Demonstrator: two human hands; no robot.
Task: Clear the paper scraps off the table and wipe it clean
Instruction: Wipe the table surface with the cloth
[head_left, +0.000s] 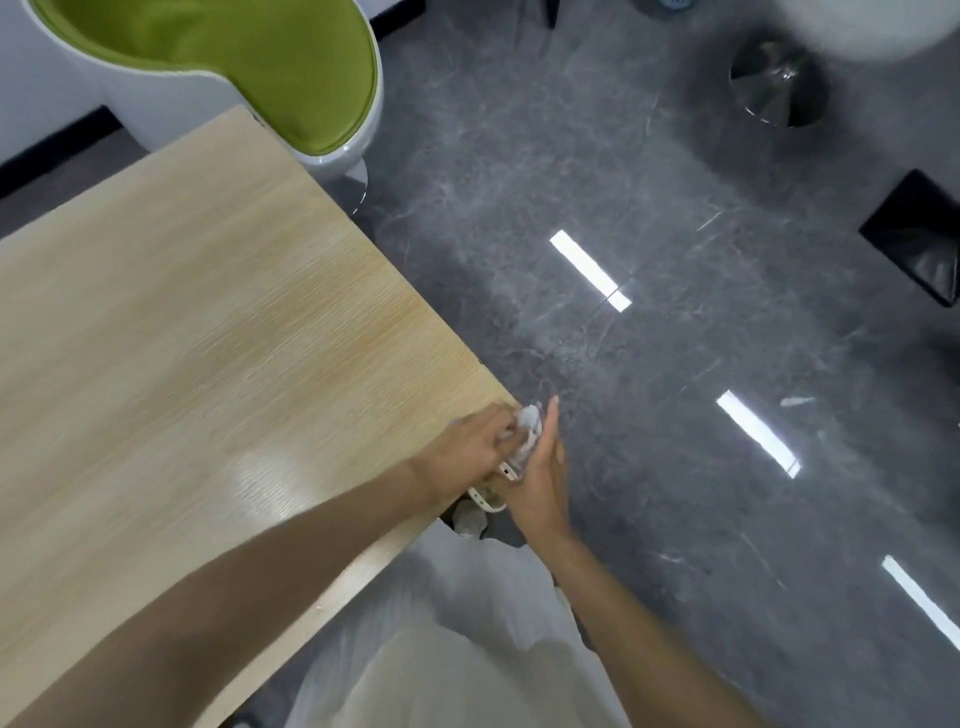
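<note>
Scraps (530, 423) lie at the counter (208, 312) corner against the left hand (470, 441), whose grip I cannot tell. The right hand (540, 480) waits flat, fingers straight, beside the edge. Likely the sweeping-off step; next they need catching, then wiping.

person, seen from the head view. left forearm (260, 571) and right forearm (649, 623): bare along the whole visible length, up to the frame edge. left hand (467, 452) and right hand (540, 483): bare. at the left wrist: one narrow, pale cream strap (488, 500) with a loose rounded tail and a small dark hole near one end; whatever it carries is hidden. lower body: loose off-white garment (467, 649), thin, softly folded, blurred. weave and seams cannot be told.
</note>
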